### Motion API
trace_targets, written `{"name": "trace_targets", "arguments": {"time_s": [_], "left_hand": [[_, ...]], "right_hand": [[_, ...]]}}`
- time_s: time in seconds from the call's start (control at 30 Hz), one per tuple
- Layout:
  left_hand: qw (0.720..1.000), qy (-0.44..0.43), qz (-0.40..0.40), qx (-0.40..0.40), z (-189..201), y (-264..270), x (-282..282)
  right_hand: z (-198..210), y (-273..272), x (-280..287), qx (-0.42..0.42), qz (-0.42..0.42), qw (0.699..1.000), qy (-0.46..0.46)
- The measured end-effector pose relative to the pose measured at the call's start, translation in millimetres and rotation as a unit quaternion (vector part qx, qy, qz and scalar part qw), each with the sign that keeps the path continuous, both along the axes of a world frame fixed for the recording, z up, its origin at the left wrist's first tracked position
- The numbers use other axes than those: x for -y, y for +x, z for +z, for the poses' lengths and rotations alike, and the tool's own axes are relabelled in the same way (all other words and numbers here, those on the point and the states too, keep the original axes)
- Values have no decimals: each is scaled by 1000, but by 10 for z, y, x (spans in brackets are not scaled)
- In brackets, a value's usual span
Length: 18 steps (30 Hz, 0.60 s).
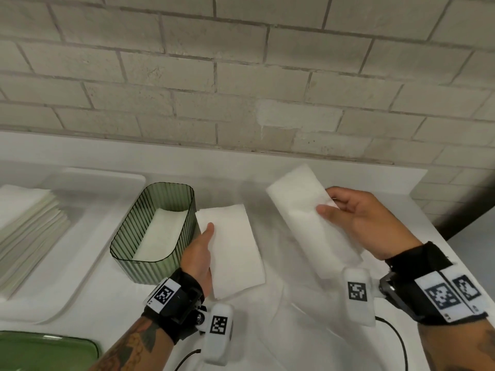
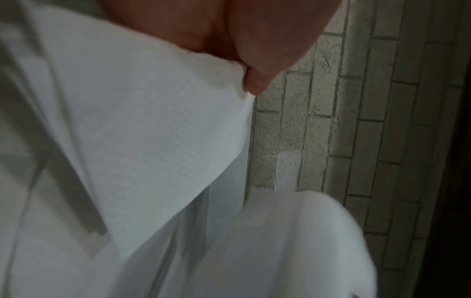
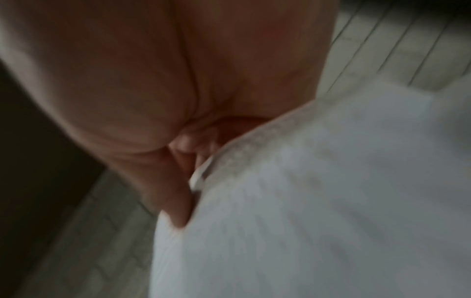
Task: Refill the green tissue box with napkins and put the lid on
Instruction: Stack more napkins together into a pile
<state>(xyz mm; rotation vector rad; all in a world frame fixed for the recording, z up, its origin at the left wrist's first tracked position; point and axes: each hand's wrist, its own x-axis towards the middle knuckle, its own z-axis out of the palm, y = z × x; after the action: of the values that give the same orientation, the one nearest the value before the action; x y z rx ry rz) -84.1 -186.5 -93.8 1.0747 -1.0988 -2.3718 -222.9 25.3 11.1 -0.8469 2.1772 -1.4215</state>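
The green ribbed tissue box (image 1: 150, 253) stands open on the white counter, left of centre, with white napkins (image 1: 160, 231) lying inside. My left hand (image 1: 199, 253) holds a folded white napkin (image 1: 233, 250) just right of the box, thumb on top; the left wrist view shows that napkin (image 2: 142, 125) under the thumb (image 2: 257, 80). My right hand (image 1: 356, 218) pinches a second, longer folded napkin (image 1: 308, 218) above the counter, further right. It fills the blurred right wrist view as a white napkin (image 3: 318, 191). The green lid (image 1: 45, 352) lies at the bottom left corner.
A stack of white napkins (image 1: 24, 231) sits on a white tray (image 1: 88, 253) to the left of the box. A pale brick wall (image 1: 241, 76) runs behind the counter. Black cables (image 1: 396, 341) trail from the wrist cameras near the front edge.
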Motion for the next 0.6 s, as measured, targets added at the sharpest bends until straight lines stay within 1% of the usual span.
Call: {"name": "trace_targets", "arguments": {"time_s": [0.03,0.1,0.17,0.2,0.27,0.37,0.47,0.53,0.6], "left_hand": [[1000,12,-1,-2,-1,2,-2],[1000,30,-8,-6,20,10,-23],[999,37,-29,-21,72,37,-56],[998,34,-42,-27,108,50,-83],[997,25,-61,-29,151,62,-129],[994,72,-69,-37,131,29,-177],[992,107,-48,-54,25,-14,-154],[989,119,-59,-67,-2,-19,-157],[988,121,-68,-75,-14,-28,-170]], "right_hand": [[90,73,35,43,26,998,-40],[220,156,100,125,49,982,-130],[249,156,175,158,38,972,-169],[223,139,218,153,23,975,-162],[117,84,284,111,-11,988,-107],[-82,7,334,0,-33,999,12],[-207,-10,356,-86,-42,992,84],[-240,9,377,-131,-40,985,107],[-236,70,409,-154,-31,981,116]]}}
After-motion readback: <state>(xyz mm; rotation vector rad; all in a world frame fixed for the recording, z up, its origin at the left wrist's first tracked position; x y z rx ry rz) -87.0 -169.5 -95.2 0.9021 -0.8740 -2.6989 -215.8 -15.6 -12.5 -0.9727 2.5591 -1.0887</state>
